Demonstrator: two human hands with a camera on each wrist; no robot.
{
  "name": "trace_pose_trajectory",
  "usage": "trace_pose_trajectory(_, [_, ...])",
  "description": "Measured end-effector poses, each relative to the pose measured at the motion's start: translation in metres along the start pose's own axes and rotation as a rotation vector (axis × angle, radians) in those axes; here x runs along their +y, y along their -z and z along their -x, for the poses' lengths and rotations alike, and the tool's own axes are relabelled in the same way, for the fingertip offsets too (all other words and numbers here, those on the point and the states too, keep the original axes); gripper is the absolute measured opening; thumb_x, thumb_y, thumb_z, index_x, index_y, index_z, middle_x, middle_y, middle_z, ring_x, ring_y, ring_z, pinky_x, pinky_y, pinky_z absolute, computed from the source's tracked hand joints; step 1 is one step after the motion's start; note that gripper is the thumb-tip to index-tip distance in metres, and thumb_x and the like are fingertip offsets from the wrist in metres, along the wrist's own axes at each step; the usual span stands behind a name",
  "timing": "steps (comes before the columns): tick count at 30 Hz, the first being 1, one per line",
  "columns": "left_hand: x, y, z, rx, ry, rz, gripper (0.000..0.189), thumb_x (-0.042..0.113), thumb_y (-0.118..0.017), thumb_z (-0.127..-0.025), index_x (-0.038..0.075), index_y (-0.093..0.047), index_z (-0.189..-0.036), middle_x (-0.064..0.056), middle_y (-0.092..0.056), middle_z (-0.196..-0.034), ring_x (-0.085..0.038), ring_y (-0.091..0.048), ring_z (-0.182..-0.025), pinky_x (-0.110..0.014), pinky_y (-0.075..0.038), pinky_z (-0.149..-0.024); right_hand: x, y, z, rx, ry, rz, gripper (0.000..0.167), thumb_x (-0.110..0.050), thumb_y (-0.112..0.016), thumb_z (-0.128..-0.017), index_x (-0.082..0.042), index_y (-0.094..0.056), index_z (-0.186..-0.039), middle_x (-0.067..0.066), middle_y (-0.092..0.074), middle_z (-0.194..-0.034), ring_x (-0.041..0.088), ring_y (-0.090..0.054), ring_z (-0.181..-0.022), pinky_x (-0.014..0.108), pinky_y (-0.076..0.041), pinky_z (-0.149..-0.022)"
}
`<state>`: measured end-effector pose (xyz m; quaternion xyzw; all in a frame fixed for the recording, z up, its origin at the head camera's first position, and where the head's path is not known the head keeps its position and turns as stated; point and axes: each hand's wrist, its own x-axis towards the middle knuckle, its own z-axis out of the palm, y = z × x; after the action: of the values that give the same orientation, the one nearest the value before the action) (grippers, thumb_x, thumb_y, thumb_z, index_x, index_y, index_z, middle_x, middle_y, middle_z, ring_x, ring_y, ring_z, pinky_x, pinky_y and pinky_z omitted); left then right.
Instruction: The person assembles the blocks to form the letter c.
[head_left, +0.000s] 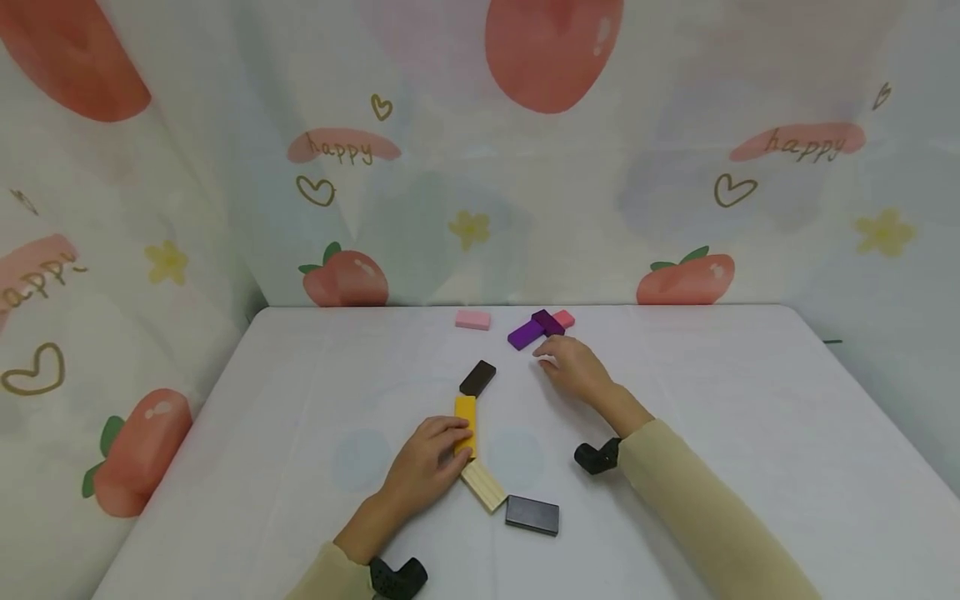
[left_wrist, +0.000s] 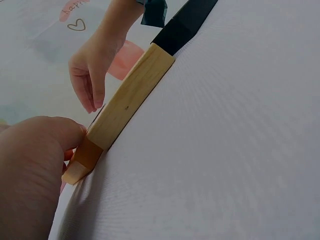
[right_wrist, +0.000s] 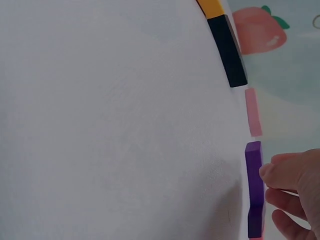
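My left hand (head_left: 426,460) lies along the yellow block (head_left: 466,406), pinching it between thumb and fingers on the white table. The yellow block's far end meets a dark brown block (head_left: 477,378); its near end meets a pale wooden block (head_left: 484,486). That one touches a dark grey block (head_left: 532,515) at a corner. Over the far part of the table, my right hand (head_left: 576,367) is beside a purple block (head_left: 527,335), its fingers loosely bent around nothing. A darker purple block (head_left: 548,322) and a coral pink block (head_left: 564,318) adjoin it.
A light pink block (head_left: 472,320) lies alone near the table's back edge. Fabric printed with fruit and hearts (head_left: 420,167) hangs behind and to the left of the white table (head_left: 712,375). Black wrist cameras (head_left: 597,457) sit at both cuffs.
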<state>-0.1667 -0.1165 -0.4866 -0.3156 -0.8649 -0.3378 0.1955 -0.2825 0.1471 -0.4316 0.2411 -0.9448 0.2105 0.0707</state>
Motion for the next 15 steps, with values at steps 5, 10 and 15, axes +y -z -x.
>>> trace_pose_trajectory(5, [-0.001, 0.0, -0.001, -0.001, 0.011, -0.013, 0.023, 0.016, -0.071, -0.081, 0.006, -0.069, -0.102, -0.001, -0.06, -0.11, -0.015, -0.05, -0.107, -0.03, -0.042, -0.092, 0.0, -0.005, -0.009, 0.018, 0.038, 0.048, 0.016, 0.0, -0.065, -0.083, 0.001, -0.069, -0.097, 0.011, -0.065, -0.096, 0.027, -0.059, -0.096, 0.04, -0.046, -0.088])
trace_pose_trajectory(10, [-0.001, 0.001, -0.001, -0.01, 0.02, -0.004, 0.023, 0.016, -0.07, -0.081, 0.006, -0.069, -0.102, -0.001, -0.06, -0.111, -0.014, -0.05, -0.108, -0.029, -0.042, -0.092, 0.003, -0.011, -0.017, 0.039, 0.073, 0.078, 0.015, 0.001, -0.064, -0.083, 0.001, -0.07, -0.096, 0.012, -0.065, -0.095, 0.027, -0.059, -0.095, 0.039, -0.046, -0.087])
trace_pose_trajectory(15, [-0.001, 0.0, -0.001, -0.017, 0.024, -0.001, 0.023, 0.017, -0.07, -0.082, 0.007, -0.069, -0.102, 0.0, -0.059, -0.111, -0.013, -0.049, -0.108, -0.029, -0.042, -0.092, 0.004, -0.015, -0.024, 0.066, 0.057, 0.087, 0.015, 0.003, -0.062, -0.084, 0.002, -0.069, -0.097, 0.014, -0.065, -0.095, 0.028, -0.059, -0.095, 0.04, -0.046, -0.088])
